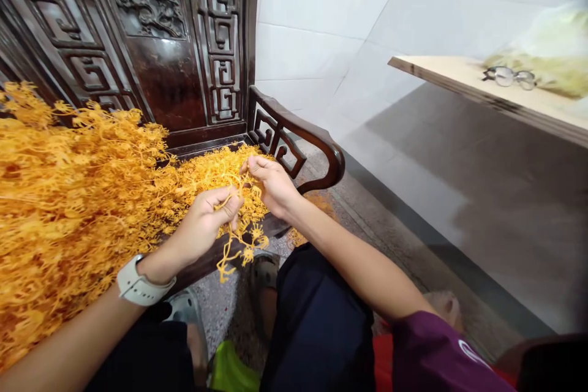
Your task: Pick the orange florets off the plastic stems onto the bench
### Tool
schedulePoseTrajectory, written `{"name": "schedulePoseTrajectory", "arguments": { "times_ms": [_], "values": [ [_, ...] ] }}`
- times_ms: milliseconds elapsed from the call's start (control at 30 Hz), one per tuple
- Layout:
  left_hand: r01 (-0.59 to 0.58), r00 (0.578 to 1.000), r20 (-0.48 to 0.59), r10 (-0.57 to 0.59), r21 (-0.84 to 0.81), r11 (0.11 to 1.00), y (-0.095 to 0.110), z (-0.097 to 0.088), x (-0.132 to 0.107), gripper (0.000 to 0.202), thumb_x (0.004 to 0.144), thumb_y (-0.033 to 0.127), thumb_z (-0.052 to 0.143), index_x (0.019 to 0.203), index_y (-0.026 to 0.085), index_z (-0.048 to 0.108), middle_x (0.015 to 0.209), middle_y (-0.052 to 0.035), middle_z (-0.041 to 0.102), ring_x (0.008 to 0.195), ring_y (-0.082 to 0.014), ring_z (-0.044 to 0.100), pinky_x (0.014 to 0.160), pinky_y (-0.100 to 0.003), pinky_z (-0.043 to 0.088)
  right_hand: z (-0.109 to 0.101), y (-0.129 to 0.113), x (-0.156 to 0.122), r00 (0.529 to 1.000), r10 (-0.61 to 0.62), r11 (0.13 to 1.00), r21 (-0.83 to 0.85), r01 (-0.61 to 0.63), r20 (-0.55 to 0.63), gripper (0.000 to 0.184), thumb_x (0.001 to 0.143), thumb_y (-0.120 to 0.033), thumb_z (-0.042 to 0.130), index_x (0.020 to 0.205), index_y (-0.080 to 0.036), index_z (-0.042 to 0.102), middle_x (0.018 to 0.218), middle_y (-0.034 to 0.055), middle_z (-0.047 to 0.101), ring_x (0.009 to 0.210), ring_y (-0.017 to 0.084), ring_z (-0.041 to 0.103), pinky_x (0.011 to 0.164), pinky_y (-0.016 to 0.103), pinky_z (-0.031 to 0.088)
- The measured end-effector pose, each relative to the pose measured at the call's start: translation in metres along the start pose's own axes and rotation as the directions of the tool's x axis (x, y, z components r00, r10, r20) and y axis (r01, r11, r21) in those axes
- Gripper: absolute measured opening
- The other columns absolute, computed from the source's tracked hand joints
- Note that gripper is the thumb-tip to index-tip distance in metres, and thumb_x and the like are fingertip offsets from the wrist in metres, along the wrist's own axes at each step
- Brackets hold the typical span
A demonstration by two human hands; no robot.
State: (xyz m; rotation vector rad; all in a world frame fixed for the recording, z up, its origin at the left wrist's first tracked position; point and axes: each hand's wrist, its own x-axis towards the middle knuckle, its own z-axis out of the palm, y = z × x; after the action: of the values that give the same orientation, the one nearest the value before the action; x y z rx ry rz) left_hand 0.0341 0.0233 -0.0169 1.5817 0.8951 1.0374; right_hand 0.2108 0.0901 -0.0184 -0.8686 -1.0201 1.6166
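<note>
My left hand (pixel 212 217), with a pale watch on its wrist, pinches a thin orange branching sprig (pixel 248 254). Its forked, star-like ends hang below the fingers, over the bench edge. Just above and to the right, my right hand (pixel 272 182) has thumb and fingertips closed around the upper strands of the sprig. Directly behind both hands lies a low pile of small orange pieces (pixel 209 166) on the bench seat. A much taller heap of orange sprigs (pixel 78 214) fills the left side. The fingers partly hide what they grip.
The dark carved wooden bench (pixel 168 82) has a curved armrest (pixel 324 141) right of my hands. On the right, a wooden board (pixel 441 70) bears eyeglasses (pixel 508 77) and a pale bag (pixel 563 43). Orange bits lie on the floor; a green object (pixel 233 370) is between my legs.
</note>
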Motion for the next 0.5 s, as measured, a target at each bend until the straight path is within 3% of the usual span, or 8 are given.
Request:
{"name": "schedulePoseTrajectory", "arguments": {
  "times_ms": [167,333,400,500],
  "values": [
    [0.013,0.987,-0.153,-0.039,-0.166,0.986,-0.007,-0.001,0.005,0.045,0.102,0.044,0.071,0.065,0.019,0.061,0.065,-0.0009,0.056,0.063,-0.0148,0.05,0.065,-0.03,0.038,0.004,-0.01,0.006,0.997,0.052,0.99,0.131,-0.044,-0.06,0.024,0.102,-0.028,0.069,0.081,-0.017,0.068,0.09,0.0005,0.062,0.085,0.014,0.051,0.078,0.028,0.042],
    [-0.002,0.983,-0.178,-0.053,-0.298,0.955,-0.005,-0.003,0.008,0.04,0.1,0.037,0.074,0.067,0.019,0.063,0.063,0.0001,0.052,0.059,-0.0132,0.046,0.061,-0.029,0.038,0.01,-0.016,0.007,0.999,-0.038,0.985,0.168,0.037,0.004,0.02,0.103,-0.027,0.067,0.085,-0.02,0.063,0.096,0.001,0.061,0.082,0.014,0.05,0.079,0.029,0.043],
    [-0.02,0.983,-0.181,-0.037,-0.305,0.952,-0.002,-0.004,0.007,0.04,0.099,0.037,0.075,0.067,0.019,0.063,0.064,-0.0001,0.051,0.059,-0.0125,0.045,0.06,-0.028,0.038,0.001,-0.023,0.012,0.997,-0.074,0.983,0.166,0.073,-0.004,0.02,0.102,-0.028,0.068,0.085,-0.021,0.061,0.093,0.001,0.059,0.079,0.014,0.048,0.076,0.029,0.042],
    [-0.018,0.977,-0.206,-0.052,-0.323,0.946,0.005,-0.008,0.0,0.042,0.098,0.036,0.077,0.064,0.018,0.06,0.064,0.0,0.048,0.058,-0.0115,0.044,0.057,-0.026,0.038,-0.033,-0.038,0.026,0.977,-0.171,0.97,0.149,0.19,-0.129,0.023,0.103,-0.036,0.069,0.088,-0.024,0.056,0.082,-0.0004,0.054,0.072,0.015,0.044,0.071,0.029,0.039]
  ]
}}
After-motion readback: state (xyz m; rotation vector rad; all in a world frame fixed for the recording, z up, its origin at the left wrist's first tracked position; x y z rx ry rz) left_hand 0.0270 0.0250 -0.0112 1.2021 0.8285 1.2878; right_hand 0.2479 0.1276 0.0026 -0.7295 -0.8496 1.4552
